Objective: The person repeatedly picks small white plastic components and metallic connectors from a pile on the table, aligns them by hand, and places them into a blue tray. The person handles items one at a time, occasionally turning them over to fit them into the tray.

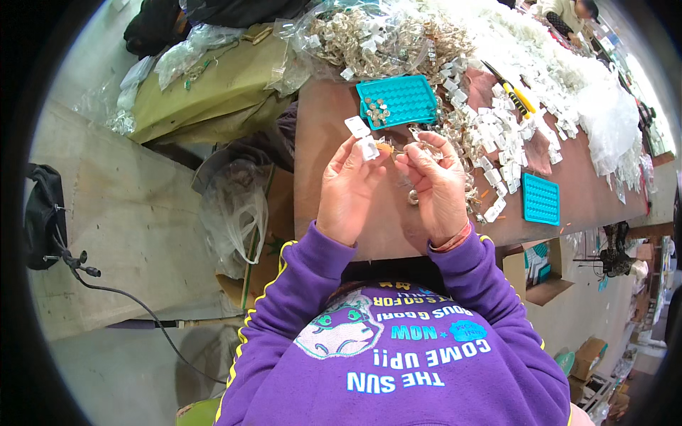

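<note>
Head view: a brown table carries a teal tray at the far side, with heaps of small white packets to the right. Both hands are raised side by side above the near edge. The left hand pinches a small white tag; the right hand has its grip closed on a small metal piece, just beside the tag.

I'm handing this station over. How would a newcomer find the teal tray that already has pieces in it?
Start at the long brown table and look just beyond the person's raised left hand and right hand. The teal grid tray lies there, beside the heap of bagged metal parts. Unlike the smaller teal tray at the right, its left cells hold small metal pieces.
</note>
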The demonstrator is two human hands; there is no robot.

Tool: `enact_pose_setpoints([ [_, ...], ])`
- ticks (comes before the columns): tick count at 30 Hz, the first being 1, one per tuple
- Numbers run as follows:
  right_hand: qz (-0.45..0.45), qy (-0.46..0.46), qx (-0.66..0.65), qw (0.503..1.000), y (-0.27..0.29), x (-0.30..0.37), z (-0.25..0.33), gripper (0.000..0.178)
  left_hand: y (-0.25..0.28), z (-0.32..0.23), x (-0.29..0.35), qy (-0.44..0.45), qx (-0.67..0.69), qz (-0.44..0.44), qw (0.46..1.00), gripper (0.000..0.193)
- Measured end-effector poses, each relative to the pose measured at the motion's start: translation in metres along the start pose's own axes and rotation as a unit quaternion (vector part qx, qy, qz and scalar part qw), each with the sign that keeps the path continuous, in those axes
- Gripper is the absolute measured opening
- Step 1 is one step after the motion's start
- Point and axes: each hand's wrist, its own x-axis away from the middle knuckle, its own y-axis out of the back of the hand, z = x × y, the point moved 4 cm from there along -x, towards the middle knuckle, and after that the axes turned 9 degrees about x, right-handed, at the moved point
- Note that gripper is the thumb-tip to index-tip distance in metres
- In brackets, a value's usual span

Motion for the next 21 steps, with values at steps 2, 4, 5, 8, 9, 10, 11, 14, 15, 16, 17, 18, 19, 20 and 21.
enact_pose_setpoints([
  [2, 0.013, -0.007, -0.002, 1.0, -0.001, 0.0, -0.005, 0.031, 0.0, -0.003, 0.003, -0.013, 0.037, 0.014, 0.999, 0.028],
  [4, 0.031, -0.018, -0.001, 0.999, -0.001, 0.0, -0.009, 0.031, -0.001, -0.006, 0.002, -0.021, 0.063, 0.028, 0.997, 0.026],
  [5, 0.026, -0.031, 0.006, 0.999, -0.001, 0.0, -0.011, 0.031, -0.001, -0.008, 0.002, -0.025, 0.071, 0.037, 0.996, 0.026],
  [8, 0.042, -0.046, 0.024, 0.998, -0.004, 0.001, -0.013, 0.033, -0.002, -0.011, 0.001, -0.029, 0.046, 0.059, 0.997, 0.025],
  [9, 0.047, -0.05, 0.038, 0.997, -0.006, 0.001, -0.013, 0.035, -0.001, -0.011, 0.001, -0.035, 0.048, 0.045, 0.997, 0.025],
  [10, 0.036, -0.057, 0.06, 0.996, -0.006, 0.002, -0.011, 0.036, 0.001, -0.012, 0.002, -0.044, 0.047, 0.029, 0.997, 0.025],
  [11, 0.025, 0.009, 0.115, 0.993, -0.009, 0.002, -0.005, 0.037, 0.002, -0.013, 0.002, -0.049, 0.053, 0.024, 0.997, 0.026],
  [14, -0.033, 0.252, 0.377, 0.891, -0.02, 0.008, 0.021, 0.039, 0.001, -0.016, 0.002, -0.05, 0.084, 0.033, 0.995, 0.023],
  [15, -0.035, 0.363, 0.502, 0.784, -0.026, 0.014, 0.032, 0.038, 0.0, -0.015, 0.002, -0.046, 0.094, 0.029, 0.994, 0.023],
  [16, -0.041, 0.463, 0.599, 0.652, -0.032, 0.021, 0.04, 0.038, -0.001, -0.014, 0.002, -0.043, 0.101, 0.023, 0.994, 0.023],
  [17, 0.014, 0.491, 0.592, 0.639, -0.037, 0.023, 0.039, 0.029, 0.0, -0.012, 0.002, -0.038, 0.099, -0.003, 0.994, 0.023],
  [18, 0.041, 0.499, 0.605, 0.619, -0.039, 0.024, 0.039, 0.028, -0.004, -0.009, 0.002, -0.031, 0.101, 0.005, 0.994, 0.024],
  [19, 0.062, 0.498, 0.619, 0.604, -0.041, 0.022, 0.036, 0.027, -0.005, -0.006, 0.004, -0.023, 0.092, -0.006, 0.995, 0.025],
  [20, 0.084, 0.497, 0.631, 0.589, -0.043, 0.02, 0.033, 0.026, -0.007, -0.003, 0.005, -0.016, 0.084, -0.012, 0.996, 0.026],
  [21, 0.083, 0.499, 0.616, 0.604, -0.043, 0.016, 0.031, 0.022, -0.009, 0.0, 0.006, -0.014, 0.08, -0.023, 0.996, 0.025],
])
